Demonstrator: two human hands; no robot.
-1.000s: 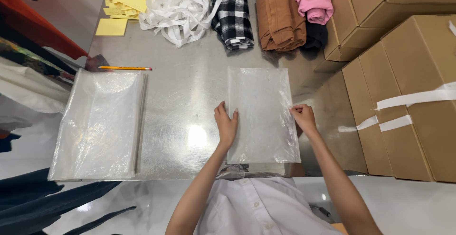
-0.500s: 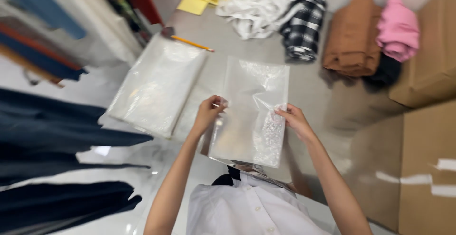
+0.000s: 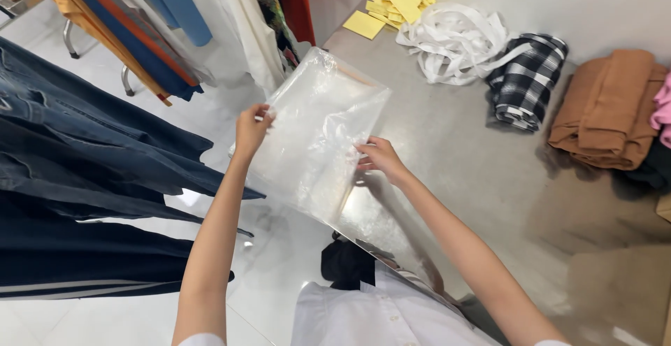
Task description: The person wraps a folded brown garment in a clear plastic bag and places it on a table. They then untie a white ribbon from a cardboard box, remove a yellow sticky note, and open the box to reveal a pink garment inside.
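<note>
you've got the clear plastic bag (image 3: 318,133) lifted off the tabletop (image 3: 454,157), left hand (image 3: 251,128) and right hand (image 3: 377,157) fingers pinched on its edges, mouth likely needs opening next.

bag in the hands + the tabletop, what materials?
Bag: looks like thin clear plastic film, glossy; see-through, crinkled, with glare streaks. Both hands, left hand and right hand, grip its edges. Tabletop: probably brushed stainless steel; grey, dull sheen, blurred reflections.
</note>
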